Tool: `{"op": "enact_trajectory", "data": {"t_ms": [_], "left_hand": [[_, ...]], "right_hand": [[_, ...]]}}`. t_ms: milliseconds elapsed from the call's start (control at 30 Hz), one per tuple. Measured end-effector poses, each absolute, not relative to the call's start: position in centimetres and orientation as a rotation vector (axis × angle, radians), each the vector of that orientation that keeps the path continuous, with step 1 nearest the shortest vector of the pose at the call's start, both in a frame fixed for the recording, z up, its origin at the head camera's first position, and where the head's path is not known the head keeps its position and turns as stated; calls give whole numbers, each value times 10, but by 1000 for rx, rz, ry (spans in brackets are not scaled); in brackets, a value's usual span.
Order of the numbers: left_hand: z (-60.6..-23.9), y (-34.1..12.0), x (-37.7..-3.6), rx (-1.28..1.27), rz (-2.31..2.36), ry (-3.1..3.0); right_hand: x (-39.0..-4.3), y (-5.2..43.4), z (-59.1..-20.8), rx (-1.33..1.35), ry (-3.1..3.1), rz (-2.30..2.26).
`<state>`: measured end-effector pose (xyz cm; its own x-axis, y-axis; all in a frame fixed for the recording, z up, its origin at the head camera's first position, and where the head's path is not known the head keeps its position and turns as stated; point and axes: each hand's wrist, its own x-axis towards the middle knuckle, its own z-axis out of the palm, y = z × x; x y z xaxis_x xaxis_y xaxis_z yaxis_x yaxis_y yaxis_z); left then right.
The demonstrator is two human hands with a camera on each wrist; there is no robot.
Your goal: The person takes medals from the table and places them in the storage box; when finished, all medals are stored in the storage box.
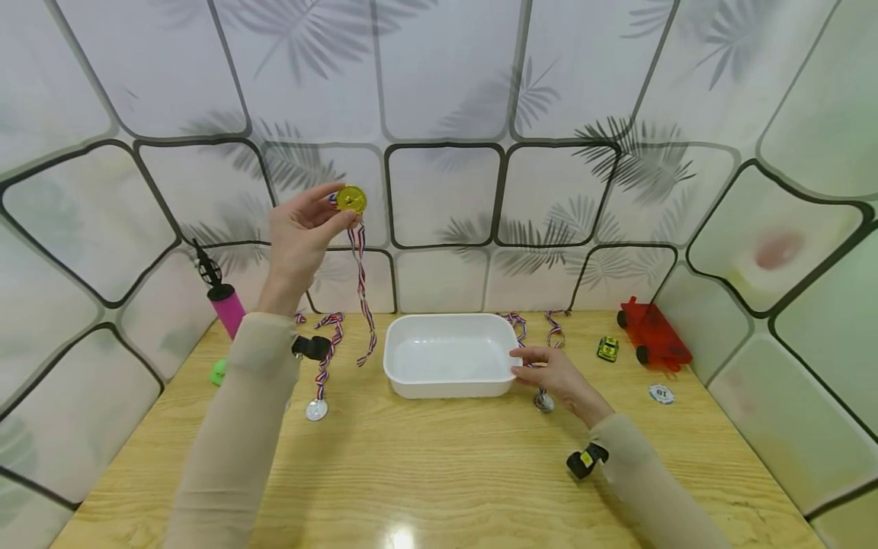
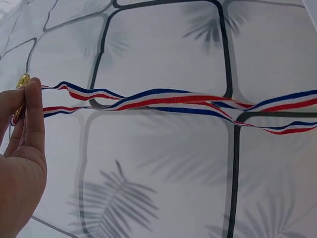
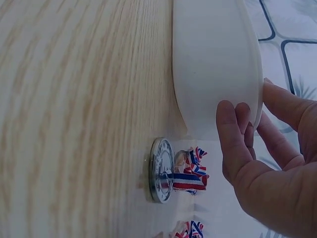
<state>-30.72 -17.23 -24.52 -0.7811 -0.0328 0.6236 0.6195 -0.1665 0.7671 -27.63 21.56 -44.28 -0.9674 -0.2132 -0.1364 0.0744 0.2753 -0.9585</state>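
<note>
1. Wooden table (image 1: pixel 439 473): carries every item listed below.
2. White tray (image 1: pixel 447 356): stands at the table's centre, nothing inside it.
3. Right hand (image 1: pixel 554 373): rests at the tray's right edge, thumb and fingers loosely curled around the rim, touching it. The right wrist view confirms contact with the tray wall.
4. Left hand (image 1: pixel 302 232): raised well above the table, fingertips pinching the gold medal (image 1: pixel 350 200). Its striped ribbon (image 1: pixel 361 293) hangs down, left of the tray.
5. Red toy vehicle (image 1: pixel 652 334): far right, near the wall.
6. Pink pump (image 1: pixel 222 297): far left.
7. 2 silver medals: 1 (image 1: pixel 316 409) left of the tray, 1 (image 1: pixel 544 402) just beside the right hand.
8. Small yellow toy car (image 1: pixel 607 348): right of the tray.
</note>
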Motion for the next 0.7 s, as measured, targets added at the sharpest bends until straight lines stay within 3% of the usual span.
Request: {"op": "enact_trajectory", "data": {"t_ms": [400, 700], "left_hand": [[-225, -140, -304, -819, -2119, -1535], [-251, -130, -306, -754, -2047, -1771]], "right_hand": [[-276, 216, -441, -145, 2298, -1764], [-276, 216, -442, -110, 2320, -1738]]}}
